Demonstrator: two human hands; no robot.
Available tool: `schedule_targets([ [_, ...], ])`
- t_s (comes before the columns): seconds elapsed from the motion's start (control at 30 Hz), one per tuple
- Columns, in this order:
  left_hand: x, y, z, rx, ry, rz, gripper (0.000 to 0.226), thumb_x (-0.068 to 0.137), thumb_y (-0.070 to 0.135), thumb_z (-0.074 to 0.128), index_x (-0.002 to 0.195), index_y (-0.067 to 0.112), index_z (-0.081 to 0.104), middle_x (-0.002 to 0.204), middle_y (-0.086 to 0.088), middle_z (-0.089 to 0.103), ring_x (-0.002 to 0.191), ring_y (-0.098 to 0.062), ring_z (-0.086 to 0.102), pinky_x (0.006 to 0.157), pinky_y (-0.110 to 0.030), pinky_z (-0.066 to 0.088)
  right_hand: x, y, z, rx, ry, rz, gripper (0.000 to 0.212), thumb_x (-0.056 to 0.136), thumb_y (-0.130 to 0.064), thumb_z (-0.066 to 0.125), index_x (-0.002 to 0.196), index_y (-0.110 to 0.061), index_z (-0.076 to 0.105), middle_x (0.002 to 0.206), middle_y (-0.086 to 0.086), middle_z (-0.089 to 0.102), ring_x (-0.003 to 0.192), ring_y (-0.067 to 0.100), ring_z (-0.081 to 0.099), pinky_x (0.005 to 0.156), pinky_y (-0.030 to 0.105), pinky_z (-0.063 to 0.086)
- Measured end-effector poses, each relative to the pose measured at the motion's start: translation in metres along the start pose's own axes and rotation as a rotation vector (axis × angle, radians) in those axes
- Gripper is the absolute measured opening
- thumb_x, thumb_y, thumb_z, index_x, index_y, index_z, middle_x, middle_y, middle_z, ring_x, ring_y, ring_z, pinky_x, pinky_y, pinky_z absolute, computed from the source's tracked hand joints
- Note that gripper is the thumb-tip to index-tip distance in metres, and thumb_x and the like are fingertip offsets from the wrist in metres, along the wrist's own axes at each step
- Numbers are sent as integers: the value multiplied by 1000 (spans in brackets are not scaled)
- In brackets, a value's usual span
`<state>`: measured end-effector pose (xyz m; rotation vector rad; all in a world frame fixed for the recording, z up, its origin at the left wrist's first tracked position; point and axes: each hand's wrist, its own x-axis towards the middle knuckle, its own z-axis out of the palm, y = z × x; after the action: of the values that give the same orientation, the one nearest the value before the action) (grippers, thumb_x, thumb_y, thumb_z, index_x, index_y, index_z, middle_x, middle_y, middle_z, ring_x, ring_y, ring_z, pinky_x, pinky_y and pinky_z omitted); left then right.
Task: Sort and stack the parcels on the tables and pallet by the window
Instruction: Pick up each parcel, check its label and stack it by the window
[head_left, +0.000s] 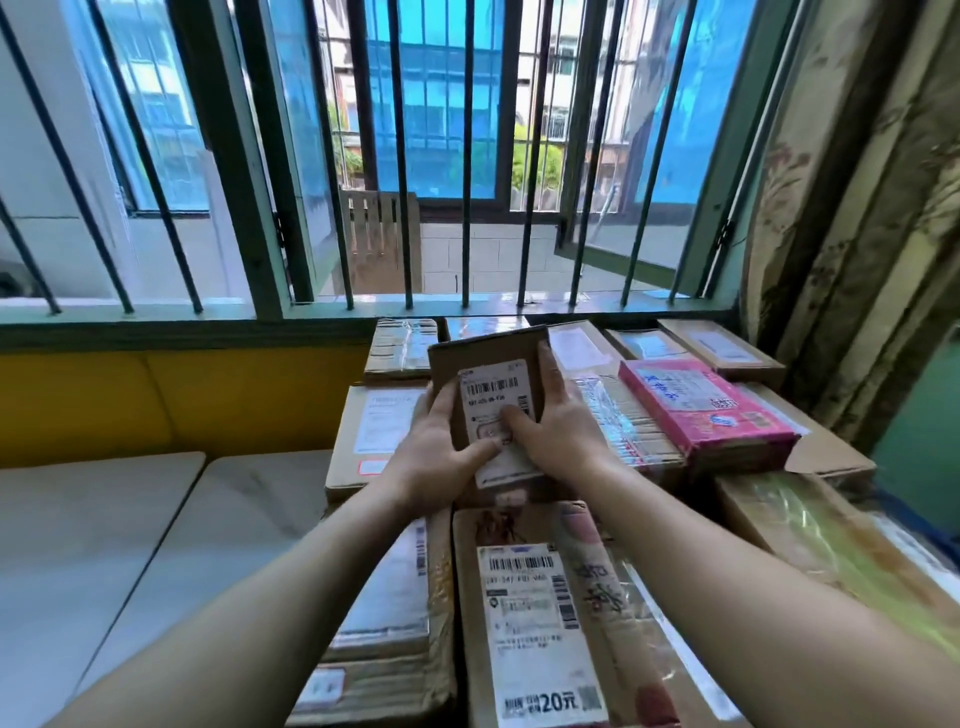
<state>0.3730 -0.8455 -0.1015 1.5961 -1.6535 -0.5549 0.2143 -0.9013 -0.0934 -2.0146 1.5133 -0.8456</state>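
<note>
On the left we saw two pale tables (156, 519) below the barred window (363, 156). Our left hand (436, 452) and right hand (550, 426) gripped a small labelled parcel (491, 384) by its sides, raised over stacked parcels (530, 623). Rightward, a pink box (706, 410) lay on cartons.

Bare white tables (130, 519) left — stacked parcels (545, 597) right, window bars (467, 156) beyond.
</note>
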Motion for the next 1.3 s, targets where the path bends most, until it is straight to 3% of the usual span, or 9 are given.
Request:
schedule_targets([
  [0.17, 34, -3, 8, 47, -15, -34, 84, 85, 36, 68, 151, 31, 16, 155, 0, 16, 140, -20, 27, 114, -36, 30, 30, 9, 1, -40, -28, 21, 82, 95, -44, 58, 157, -37, 4, 142, 9, 38, 128, 27, 45, 103, 36, 39],
  [0.3, 54, -15, 24, 177, -116, -160, 94, 86, 37, 67, 153, 26, 2, 160, -8, -10, 148, -21, 6, 115, -27, 12, 50, 25, 11, -137, -119, 63, 79, 94, -48, 56, 157, -31, 11, 150, 10, 33, 137, 29, 35, 112, 41, 32],
  [0.4, 65, -23, 36, 374, -174, -234, 95, 88, 49, 60, 154, 23, -3, 160, -4, -16, 148, -22, -1, 117, -35, 8, 61, 36, 19, -265, -177, 92, 78, 93, -54, 53, 156, -26, 17, 155, 11, 29, 140, 33, 31, 114, 44, 28],
  [0.53, 80, -32, 42, 479, -167, -282, 94, 86, 61, 53, 153, 28, -5, 161, -4, -12, 149, -20, -5, 119, -47, 2, 70, 37, 22, -359, -214, 86, 72, 94, -52, 50, 154, -25, 22, 158, 14, 21, 144, 35, 22, 117, 45, 20],
  [0.63, 83, -39, 44, 480, -133, -245, 94, 83, 60, 57, 153, 28, 3, 161, -7, 7, 148, -21, 7, 118, -51, 10, 73, 37, 19, -388, -236, 73, 70, 93, -52, 52, 151, -21, 27, 151, 16, 29, 140, 35, 28, 113, 44, 26],
  [0.8, 72, -39, 43, 399, -84, -209, 87, 84, 51, 63, 152, 27, 15, 150, -5, 31, 136, -25, 33, 113, -48, 28, 66, 39, 11, -375, -251, 46, 57, 92, -54, 53, 137, -20, 43, 136, 16, 42, 130, 35, 39, 109, 44, 33],
  [1.03, 65, -34, 41, 474, -52, -204, 79, 84, 55, 60, 149, 24, 27, 148, -4, 38, 135, -22, 33, 113, -45, 27, 62, 43, 3, -488, -296, -4, 57, 92, -57, 49, 137, -21, 44, 143, 17, 39, 137, 35, 30, 114, 47, 23],
  [1.2, 65, -34, 47, 744, -281, -307, 74, 89, 62, 48, 151, 31, 23, 161, -4, 6, 148, -25, -1, 118, -52, 2, 62, 51, 12, -639, -423, -12, 67, 94, -58, 45, 147, -16, 38, 155, 15, 26, 148, 37, 9, 120, 56, 8],
  [1.3, 70, -28, 45, 736, -296, -352, 71, 90, 60, 48, 150, 31, 25, 162, -3, 2, 148, -25, -5, 117, -56, 2, 65, 48, 14, -673, -449, -9, 70, 95, -57, 45, 150, -15, 33, 159, 14, 20, 150, 36, 1, 119, 57, 5],
])
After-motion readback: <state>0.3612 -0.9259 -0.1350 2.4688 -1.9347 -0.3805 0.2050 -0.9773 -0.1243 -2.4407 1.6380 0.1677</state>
